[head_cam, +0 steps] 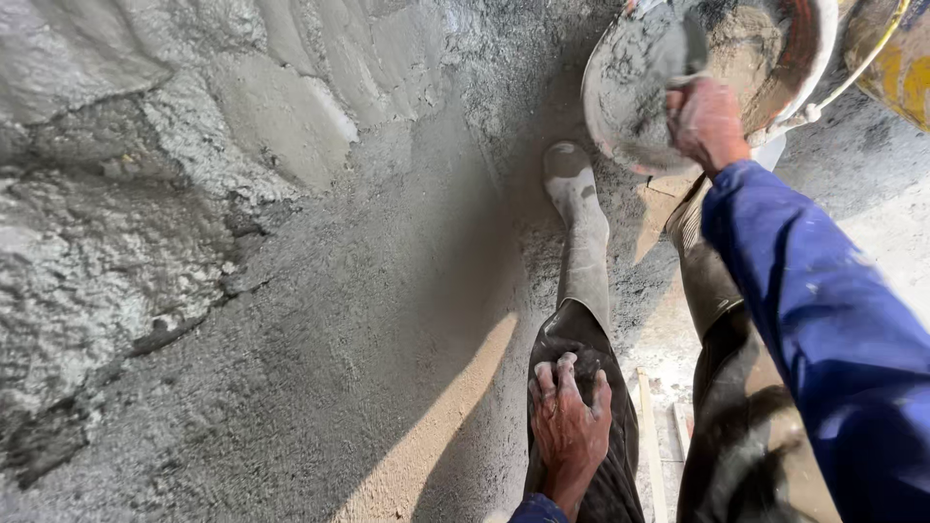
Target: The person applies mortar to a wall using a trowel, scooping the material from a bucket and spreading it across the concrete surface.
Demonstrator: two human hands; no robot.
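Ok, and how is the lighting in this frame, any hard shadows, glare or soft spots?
Head view: hard sunlight from the right throws a bright wedge across the plastered wall beside the left hand; the blue sleeve is strongly lit; the ground at the right edge is nearly washed out; the right hand and trowel in the mortar pan look slightly soft; wide-angle stretching shows at the edges.

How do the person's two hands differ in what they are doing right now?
The right hand is stretched out low, gripping a trowel in a round pan of grey mortar; the left hand is close to the body and holds no tool. The right hand is closed in a fist around the handle; the left hand lies with fingers spread on the dark trouser knee. Both are bare and dusted with grey cement.
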